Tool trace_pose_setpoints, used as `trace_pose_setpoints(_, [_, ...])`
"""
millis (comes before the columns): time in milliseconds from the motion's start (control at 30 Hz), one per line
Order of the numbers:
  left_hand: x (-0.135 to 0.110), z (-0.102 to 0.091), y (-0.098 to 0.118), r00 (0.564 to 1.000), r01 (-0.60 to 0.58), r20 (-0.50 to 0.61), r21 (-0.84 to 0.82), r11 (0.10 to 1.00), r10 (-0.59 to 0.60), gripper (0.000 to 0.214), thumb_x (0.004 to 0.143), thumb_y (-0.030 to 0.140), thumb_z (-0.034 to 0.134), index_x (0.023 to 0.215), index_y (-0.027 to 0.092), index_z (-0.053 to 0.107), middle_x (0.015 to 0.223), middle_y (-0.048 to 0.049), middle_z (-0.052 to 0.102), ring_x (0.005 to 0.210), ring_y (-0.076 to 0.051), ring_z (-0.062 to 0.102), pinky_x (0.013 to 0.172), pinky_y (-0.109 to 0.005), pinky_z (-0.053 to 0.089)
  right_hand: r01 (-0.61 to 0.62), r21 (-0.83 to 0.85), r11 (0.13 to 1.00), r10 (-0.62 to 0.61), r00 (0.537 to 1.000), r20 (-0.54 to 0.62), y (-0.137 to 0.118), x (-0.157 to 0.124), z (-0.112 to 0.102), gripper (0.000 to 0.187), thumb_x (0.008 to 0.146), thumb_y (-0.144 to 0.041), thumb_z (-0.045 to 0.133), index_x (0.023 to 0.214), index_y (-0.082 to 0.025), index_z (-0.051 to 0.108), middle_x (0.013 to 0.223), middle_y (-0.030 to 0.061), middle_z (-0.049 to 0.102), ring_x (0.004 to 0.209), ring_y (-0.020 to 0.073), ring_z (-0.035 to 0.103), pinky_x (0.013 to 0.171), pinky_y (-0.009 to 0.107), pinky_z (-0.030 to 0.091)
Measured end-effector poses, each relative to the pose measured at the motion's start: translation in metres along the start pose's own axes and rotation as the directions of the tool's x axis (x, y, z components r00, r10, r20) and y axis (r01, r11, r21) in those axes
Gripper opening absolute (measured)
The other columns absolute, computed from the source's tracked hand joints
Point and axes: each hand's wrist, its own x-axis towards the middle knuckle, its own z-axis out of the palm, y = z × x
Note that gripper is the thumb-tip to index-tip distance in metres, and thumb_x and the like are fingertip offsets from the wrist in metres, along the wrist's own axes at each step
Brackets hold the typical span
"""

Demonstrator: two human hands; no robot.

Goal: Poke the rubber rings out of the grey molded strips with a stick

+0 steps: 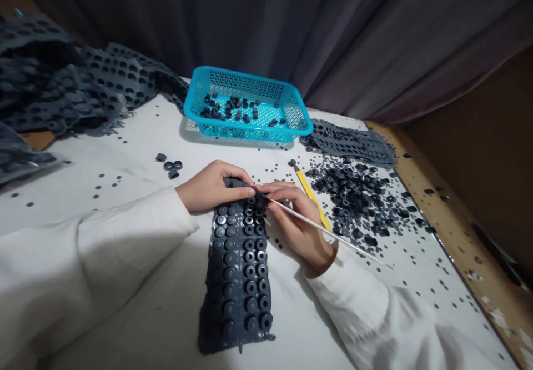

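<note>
dark grey, glossy and moulded, a sheet [240, 270] with rows of round raised rings lies lengthwise on the white tabletop [166, 325] in the head view, its far end between the two hands. the left hand [214, 186] pinches that far end with thumb and forefinger, its other fingers hidden. the right hand [297, 223] is closed in a pinch on a thin pale stick [308, 222] near its tip, right at the sheet's edge; the stick slants back over the wrist.

just beyond the right hand lies a yellow tool [312, 196] with a dark tip, and beside it spreads a heap of loose black pieces [360, 198]. a perforated strip [353, 142] lies behind the heap. farther back stands a turquoise basket [192, 95] with small dark parts scattered inside. near the left wrist are a few black rings [177, 165]; perforated sheets [129, 75] are piled at far left. a grey curtain [233, 20] hangs behind.
</note>
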Motion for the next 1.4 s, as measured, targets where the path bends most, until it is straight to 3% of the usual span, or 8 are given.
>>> trace_pose_setpoints(967, [0.0003, 0.0005, 0.0026, 1.000, -0.007, 0.009, -0.006, 1.000, 0.007, 0.018, 0.078, 0.031, 0.066, 0.077, 0.014, 0.072, 0.073, -0.0010, 0.071, 0.073, -0.014, 0.063, 0.075, -0.024, 0.048, 0.109, -0.130, 0.986, -0.112, 0.994, -0.018, -0.0008, 0.0002, 0.0012, 0.010, 0.092, -0.016, 0.051, 0.097, -0.023, 0.055, 0.106, 0.0090, 0.070, 0.096, 0.0189, 0.067, 0.082, 0.038, 0.053])
trace_pose_setpoints(1233, [0.0004, 0.0004, 0.0018, 1.000, 0.003, 0.016, 0.000, 1.000, -0.003, 0.021, 0.078, 0.034, 0.065, 0.076, 0.014, 0.071, 0.073, -0.0016, 0.070, 0.073, -0.015, 0.063, 0.075, -0.025, 0.049, 0.078, -0.202, 0.976, -0.081, 0.997, -0.004, 0.0002, 0.0004, 0.0021, 0.009, 0.093, -0.018, 0.049, 0.097, -0.023, 0.056, 0.108, 0.0082, 0.070, 0.099, 0.0194, 0.066, 0.086, 0.039, 0.053])
trace_pose_setpoints(1400, [0.0000, 0.0004, 0.0020, 1.000, -0.012, 0.026, 0.005, 1.000, 0.012, 0.020, 0.078, 0.033, 0.066, 0.077, 0.014, 0.071, 0.074, -0.0018, 0.070, 0.074, -0.015, 0.063, 0.075, -0.025, 0.048, 0.035, -0.218, 0.975, -0.050, 0.997, -0.064, 0.0005, 0.0003, 0.0014, 0.009, 0.093, -0.019, 0.049, 0.098, -0.023, 0.056, 0.107, 0.0084, 0.069, 0.102, 0.0192, 0.065, 0.086, 0.036, 0.053])
